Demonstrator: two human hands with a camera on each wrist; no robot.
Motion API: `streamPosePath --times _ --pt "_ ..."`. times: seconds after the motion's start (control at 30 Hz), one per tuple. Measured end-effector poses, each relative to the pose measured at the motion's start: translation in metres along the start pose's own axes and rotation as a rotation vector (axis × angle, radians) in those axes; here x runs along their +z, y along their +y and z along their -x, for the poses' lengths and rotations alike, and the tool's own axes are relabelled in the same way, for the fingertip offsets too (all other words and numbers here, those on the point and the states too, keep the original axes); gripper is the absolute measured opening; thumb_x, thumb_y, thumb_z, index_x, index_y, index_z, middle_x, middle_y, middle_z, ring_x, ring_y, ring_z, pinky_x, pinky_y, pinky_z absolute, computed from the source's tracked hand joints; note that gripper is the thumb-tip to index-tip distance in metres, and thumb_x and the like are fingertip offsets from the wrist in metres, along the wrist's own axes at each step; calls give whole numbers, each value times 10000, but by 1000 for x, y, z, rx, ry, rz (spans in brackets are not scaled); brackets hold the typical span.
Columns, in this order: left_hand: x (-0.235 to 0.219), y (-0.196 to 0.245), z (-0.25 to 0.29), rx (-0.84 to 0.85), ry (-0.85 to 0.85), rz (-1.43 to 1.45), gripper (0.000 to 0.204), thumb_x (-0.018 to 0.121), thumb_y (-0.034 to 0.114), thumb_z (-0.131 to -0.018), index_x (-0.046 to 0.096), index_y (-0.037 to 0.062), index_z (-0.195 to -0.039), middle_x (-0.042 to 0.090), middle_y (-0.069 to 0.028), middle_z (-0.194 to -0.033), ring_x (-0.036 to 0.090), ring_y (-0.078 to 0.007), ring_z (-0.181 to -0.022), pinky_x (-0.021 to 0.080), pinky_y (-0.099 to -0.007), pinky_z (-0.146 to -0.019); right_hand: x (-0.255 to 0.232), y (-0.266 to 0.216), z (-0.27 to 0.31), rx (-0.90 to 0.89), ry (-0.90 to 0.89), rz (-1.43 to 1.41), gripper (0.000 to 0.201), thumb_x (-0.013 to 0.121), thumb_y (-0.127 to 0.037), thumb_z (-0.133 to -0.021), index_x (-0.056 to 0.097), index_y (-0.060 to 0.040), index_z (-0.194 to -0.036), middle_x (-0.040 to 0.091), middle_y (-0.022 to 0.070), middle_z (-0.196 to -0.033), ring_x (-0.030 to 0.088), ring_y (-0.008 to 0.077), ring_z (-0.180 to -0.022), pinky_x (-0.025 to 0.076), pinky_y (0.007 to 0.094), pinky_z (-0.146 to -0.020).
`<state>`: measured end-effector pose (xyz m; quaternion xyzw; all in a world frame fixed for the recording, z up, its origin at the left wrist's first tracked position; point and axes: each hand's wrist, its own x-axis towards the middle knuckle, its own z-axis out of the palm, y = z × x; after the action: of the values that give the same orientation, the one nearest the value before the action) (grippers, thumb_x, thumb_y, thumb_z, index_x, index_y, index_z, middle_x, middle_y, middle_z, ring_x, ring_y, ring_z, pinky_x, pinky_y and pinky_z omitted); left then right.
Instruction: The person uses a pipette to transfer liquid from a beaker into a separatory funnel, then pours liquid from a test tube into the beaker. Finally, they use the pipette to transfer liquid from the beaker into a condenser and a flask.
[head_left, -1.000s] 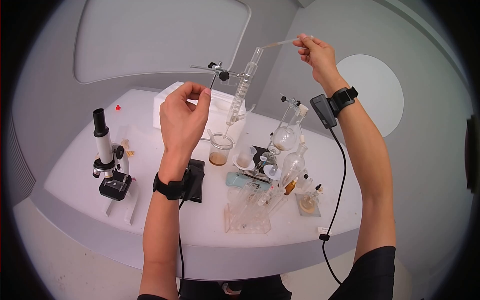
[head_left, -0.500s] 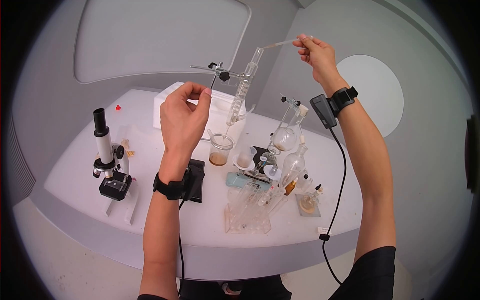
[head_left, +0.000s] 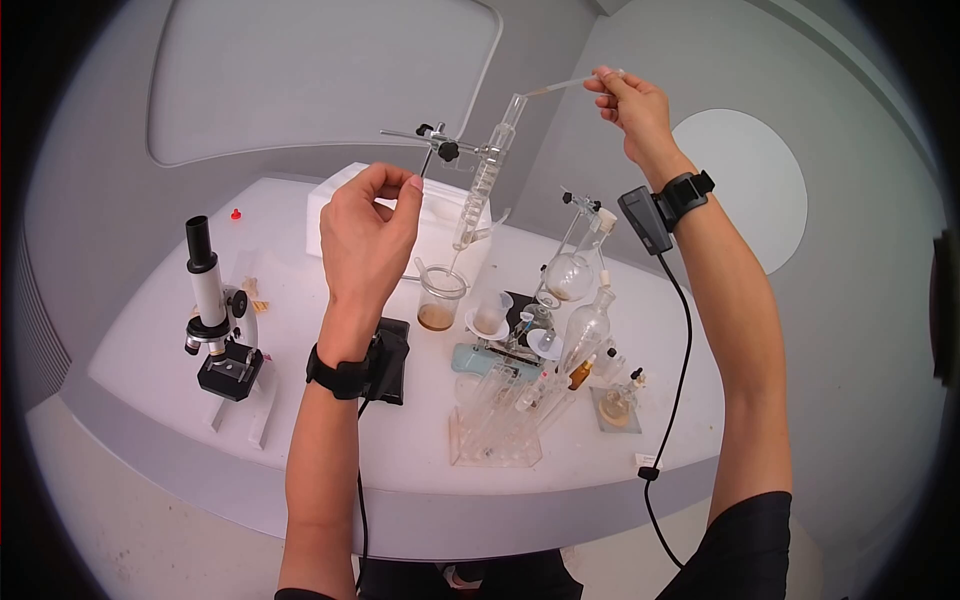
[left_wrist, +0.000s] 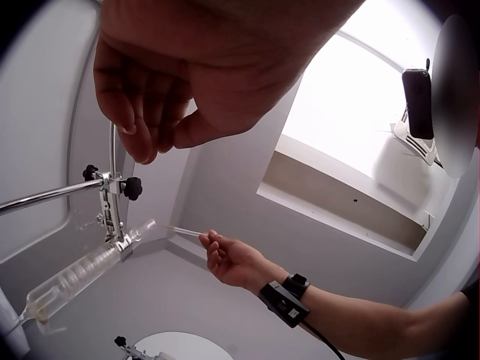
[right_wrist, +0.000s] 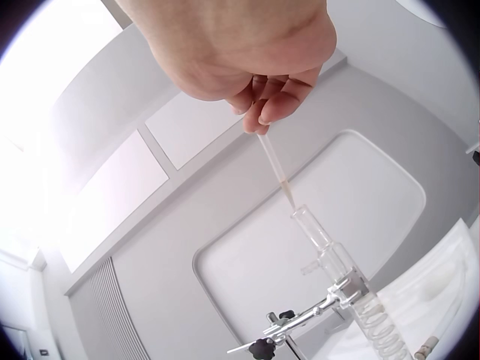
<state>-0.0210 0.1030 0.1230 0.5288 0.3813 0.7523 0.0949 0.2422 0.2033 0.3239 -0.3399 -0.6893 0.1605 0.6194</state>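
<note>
My right hand (head_left: 636,110) pinches a clear plastic dropper (head_left: 566,86) by its bulb end. The dropper slants, and its tip, with a little brown liquid, sits right at the open top of a glass condenser (head_left: 482,180). A spiral coil runs inside the condenser, which a metal clamp (right_wrist: 349,291) holds up. Raised at the left, my left hand (head_left: 369,228) has loosely curled fingers with nothing visible between them; it overlaps the stand's rod in the head view. Below the condenser's outlet stands a glass beaker (head_left: 438,318) with brown liquid at its bottom.
A microscope (head_left: 215,310) stands at the left of the white table (head_left: 180,440). Glass flasks (head_left: 588,328), a blue balance (head_left: 480,362) and a rack of test tubes (head_left: 495,440) crowd the right. Behind is a white foam box (head_left: 330,235). Cables hang from both wrists.
Brown liquid in the dropper has drawn down toward its tip. Both hands have stayed almost still.
</note>
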Motion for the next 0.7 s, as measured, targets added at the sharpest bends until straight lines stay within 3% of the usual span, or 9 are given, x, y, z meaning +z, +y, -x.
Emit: streamPosePath --times 0.7 --pt "0 0 2 2 -1 11 243 664 234 -903 720 -2 -907 722 -68 -769 595 -119 -532 447 -287 -559 -4 -6 -8 -9 -23 65 198 681 -220 -956 707 -31 -1009 739 61 -899 610 86 -699 511 235 -642"
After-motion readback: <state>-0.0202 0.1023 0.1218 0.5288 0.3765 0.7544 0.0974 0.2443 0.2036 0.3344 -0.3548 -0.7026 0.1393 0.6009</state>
